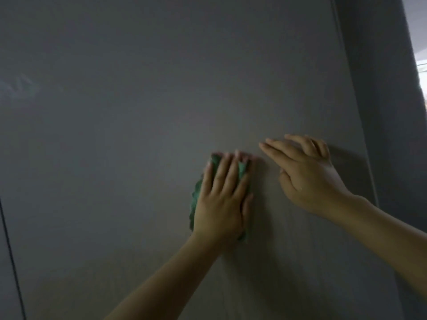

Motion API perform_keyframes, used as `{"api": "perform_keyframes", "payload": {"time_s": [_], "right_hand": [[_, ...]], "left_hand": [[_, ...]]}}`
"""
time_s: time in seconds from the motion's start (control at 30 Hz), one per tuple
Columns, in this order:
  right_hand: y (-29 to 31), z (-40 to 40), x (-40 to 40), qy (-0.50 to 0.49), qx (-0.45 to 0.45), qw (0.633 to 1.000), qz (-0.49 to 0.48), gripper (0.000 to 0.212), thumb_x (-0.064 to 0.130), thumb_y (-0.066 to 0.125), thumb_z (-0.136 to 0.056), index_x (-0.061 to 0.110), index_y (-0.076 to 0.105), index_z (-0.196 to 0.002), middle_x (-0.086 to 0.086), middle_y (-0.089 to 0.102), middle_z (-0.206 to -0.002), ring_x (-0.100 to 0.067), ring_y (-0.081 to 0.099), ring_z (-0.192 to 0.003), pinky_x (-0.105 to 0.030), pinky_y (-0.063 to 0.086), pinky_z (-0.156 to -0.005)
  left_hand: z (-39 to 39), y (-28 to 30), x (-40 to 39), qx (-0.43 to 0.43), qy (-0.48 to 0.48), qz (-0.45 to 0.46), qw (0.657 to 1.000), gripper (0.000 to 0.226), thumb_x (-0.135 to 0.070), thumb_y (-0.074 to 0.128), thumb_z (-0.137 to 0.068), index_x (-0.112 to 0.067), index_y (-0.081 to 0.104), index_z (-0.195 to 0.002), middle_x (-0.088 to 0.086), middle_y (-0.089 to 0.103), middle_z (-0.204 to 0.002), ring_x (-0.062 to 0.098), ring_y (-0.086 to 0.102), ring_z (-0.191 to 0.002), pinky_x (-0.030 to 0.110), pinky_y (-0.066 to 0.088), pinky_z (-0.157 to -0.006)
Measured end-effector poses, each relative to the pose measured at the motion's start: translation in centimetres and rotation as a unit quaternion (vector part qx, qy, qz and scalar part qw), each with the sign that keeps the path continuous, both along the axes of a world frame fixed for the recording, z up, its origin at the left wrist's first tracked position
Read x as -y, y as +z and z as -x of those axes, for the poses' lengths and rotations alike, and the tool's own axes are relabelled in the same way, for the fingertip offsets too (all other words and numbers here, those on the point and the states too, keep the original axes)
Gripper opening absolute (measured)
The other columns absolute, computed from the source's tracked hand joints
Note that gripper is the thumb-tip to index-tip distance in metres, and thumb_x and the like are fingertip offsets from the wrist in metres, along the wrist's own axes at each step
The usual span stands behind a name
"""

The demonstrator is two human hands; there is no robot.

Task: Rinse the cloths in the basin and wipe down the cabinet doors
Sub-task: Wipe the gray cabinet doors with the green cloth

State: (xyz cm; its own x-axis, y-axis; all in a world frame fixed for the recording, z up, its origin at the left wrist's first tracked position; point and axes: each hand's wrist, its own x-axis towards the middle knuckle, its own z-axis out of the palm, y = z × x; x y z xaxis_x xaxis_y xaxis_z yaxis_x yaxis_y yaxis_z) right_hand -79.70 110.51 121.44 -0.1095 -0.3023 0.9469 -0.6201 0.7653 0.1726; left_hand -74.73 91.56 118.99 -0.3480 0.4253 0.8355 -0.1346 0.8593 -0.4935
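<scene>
Reaching up from the bottom middle of the frame, the person's left arm comes in first, and the left hand [223, 195] lies flat on the green cloth [196, 202], just below the middle of the frame. The fingers [227, 172] are straight and spread a little, and they press the cloth onto the grey cabinet door [138, 100]. They do not curl round it. The cloth runs long from the wrist up to the fingertips, so its long side goes up and down the door. It peeks out at the left edge of the hand and between the fingers. It sits right under the palm, so this hand is the one that can slide it.

Next, the right arm comes in from the lower right. The right hand [307, 179] is just beside the cloth, to the right of it and a bit higher, but it does not touch it. Its fingers are straight and loose and hold nothing. They seem to rest on the door, maybe to keep it steady.

Farther off, most of the door is above and to the left of the cloth. A thin dark gap [10, 250] runs down the far left edge.
</scene>
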Motion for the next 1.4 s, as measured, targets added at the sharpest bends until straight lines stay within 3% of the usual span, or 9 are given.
{"api": "perform_keyframes", "payload": {"time_s": [0.1, 0.33, 0.43, 0.57, 0.8, 0.93, 1.07, 1.23, 1.4], "right_hand": [[-0.3, 0.1, -0.2, -0.011, 0.013, 1.0, -0.016, 0.062, 0.024, 0.032, -0.078, 0.016, 0.05, -0.137, 0.001, 0.051, -0.139, -0.024, 0.036, -0.123, -0.036, 0.019, -0.1], [-0.1, 0.4, -0.8, 0.039, -0.007, 0.999, 0.0, 0.056, 0.022, 0.035, -0.081, 0.011, 0.055, -0.132, -0.002, 0.055, -0.136, -0.022, 0.035, -0.124, -0.033, 0.021, -0.1], [-0.6, 0.4, -1.3, 0.043, -0.017, 0.998, 0.048, 0.052, 0.021, 0.037, -0.082, 0.007, 0.06, -0.126, -0.005, 0.057, -0.132, -0.022, 0.038, -0.124, -0.035, 0.024, -0.102], [-2.0, 0.6, -2.4, 0.002, -0.01, 0.997, 0.083, 0.052, 0.02, 0.037, -0.081, 0.004, 0.059, -0.126, -0.008, 0.057, -0.131, -0.024, 0.038, -0.122, -0.037, 0.024, -0.1], [-3.5, 2.1, -5.7, -0.037, 0.013, 0.993, 0.111, 0.054, 0.02, 0.035, -0.081, 0.0, 0.057, -0.126, -0.011, 0.058, -0.128, -0.025, 0.038, -0.119, -0.036, 0.024, -0.099], [-4.8, 2.5, -6.2, -0.039, 0.019, 0.99, 0.132, 0.056, 0.019, 0.036, -0.079, -0.002, 0.055, -0.127, -0.013, 0.058, -0.127, -0.026, 0.039, -0.117, -0.038, 0.026, -0.098], [-6.4, 2.5, -7.8, -0.054, 0.039, 0.987, 0.148, 0.057, 0.021, 0.034, -0.079, -0.001, 0.054, -0.127, -0.014, 0.057, -0.126, -0.026, 0.039, -0.116, -0.038, 0.026, -0.098], [-8.6, 3.0, -10.0, -0.054, 0.085, 0.987, 0.126, 0.054, 0.022, 0.034, -0.083, 0.001, 0.053, -0.129, -0.012, 0.057, -0.127, -0.024, 0.04, -0.118, -0.032, 0.028, -0.1], [-10.1, 3.9, -10.6, -0.021, 0.118, 0.98, 0.156, 0.049, 0.015, 0.042, -0.086, 0.006, 0.051, -0.133, -0.008, 0.055, -0.133, -0.027, 0.049, -0.118, -0.039, 0.038, -0.097]], "left_hand": [[-1.2, -1.2, 2.2, 0.024, 0.006, 0.06, 0.998, 0.053, -0.041, 0.028, -0.1, -0.016, 0.031, -0.147, 0.009, 0.025, -0.155, 0.024, 0.016, -0.146, 0.046, 0.008, -0.12], [1.2, 4.8, -0.9, -0.077, 0.01, -0.105, 0.991, 0.06, -0.039, 0.026, -0.098, -0.01, 0.025, -0.15, 0.015, 0.02, -0.157, 0.029, 0.013, -0.146, 0.046, 0.001, -0.119], [1.9, 1.3, -2.6, -0.019, -0.014, -0.012, 1.0, 0.056, -0.038, 0.031, -0.097, -0.009, 0.037, -0.145, 0.015, 0.029, -0.153, 0.031, 0.023, -0.143, 0.048, 0.008, -0.118], [1.3, -1.5, -2.0, 0.022, -0.015, 0.066, 0.997, 0.054, -0.04, 0.029, -0.099, -0.013, 0.037, -0.145, 0.009, 0.023, -0.155, 0.026, 0.019, -0.145, 0.045, 0.005, -0.12], [4.5, 3.9, -6.7, -0.055, -0.048, -0.071, 0.995, 0.059, -0.038, 0.03, -0.098, -0.008, 0.029, -0.148, 0.015, 0.025, -0.156, 0.03, 0.019, -0.145, 0.048, 0.006, -0.118], [6.3, 1.2, -9.8, 0.006, -0.054, 0.006, 0.998, 0.059, -0.038, 0.029, -0.099, -0.007, 0.026, -0.149, 0.014, 0.022, -0.157, 0.03, 0.017, -0.146, 0.048, 0.004, -0.119], [5.5, -2.5, -9.3, 0.05, -0.067, 0.086, 0.993, 0.055, -0.037, 0.03, -0.099, -0.008, 0.036, -0.145, 0.012, 0.029, -0.154, 0.028, 0.024, -0.144, 0.047, 0.011, -0.118], [6.5, 1.5, -11.2, 0.015, -0.059, 0.056, 0.997, 0.056, -0.037, 0.027, -0.099, -0.008, 0.033, -0.147, 0.013, 0.028, -0.154, 0.029, 0.024, -0.144, 0.048, 0.007, -0.118], [9.4, 4.3, -15.9, -0.002, -0.071, 0.009, 0.997, 0.059, -0.037, 0.02, -0.1, -0.008, 0.019, -0.152, 0.014, 0.017, -0.158, 0.03, 0.013, -0.147, 0.048, -0.003, -0.119]]}}
